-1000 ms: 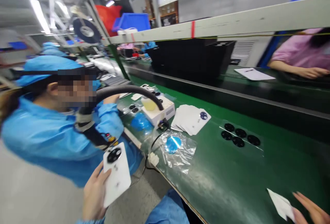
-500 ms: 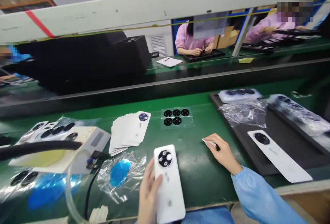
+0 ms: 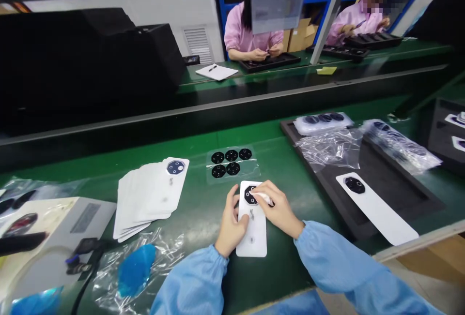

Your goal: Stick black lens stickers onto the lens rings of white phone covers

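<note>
Left hand [image 3: 230,220] braces the white phone back cover [image 3: 255,240] flat on the desk, fingers along its left edge. Right hand [image 3: 279,211] has fingers pinched together on a white wipe [image 3: 263,198], pressed against the black camera ring [image 3: 250,195] at the cover's far end; fingers hide part of the ring. Cover sits mid-span, near the desk's front edge. Just left: fanned stack of white covers [image 3: 145,199], top one with a camera ring [image 3: 175,167] fitted. Toward the far side: clear sheet [image 3: 231,164] carrying five black round pads. Front left: clear bag [image 3: 136,269] with blue film inside. Left edge: white machine [image 3: 87,220] with a black hose across it. Right: black tray [image 3: 395,199] holding one white cover [image 3: 378,208], loose clear plastic [image 3: 329,148] and two bagged rows of black parts [image 3: 322,123]. Green desk [image 3: 286,266] ends at a raised black rail [image 3: 218,107]. Beyond it: co-worker in pink [image 3: 250,37], hands over a black tray [image 3: 269,62]; second co-worker [image 3: 354,24] further right; notepad [image 3: 217,71] with pen; large black box [image 3: 90,63] far left.
</note>
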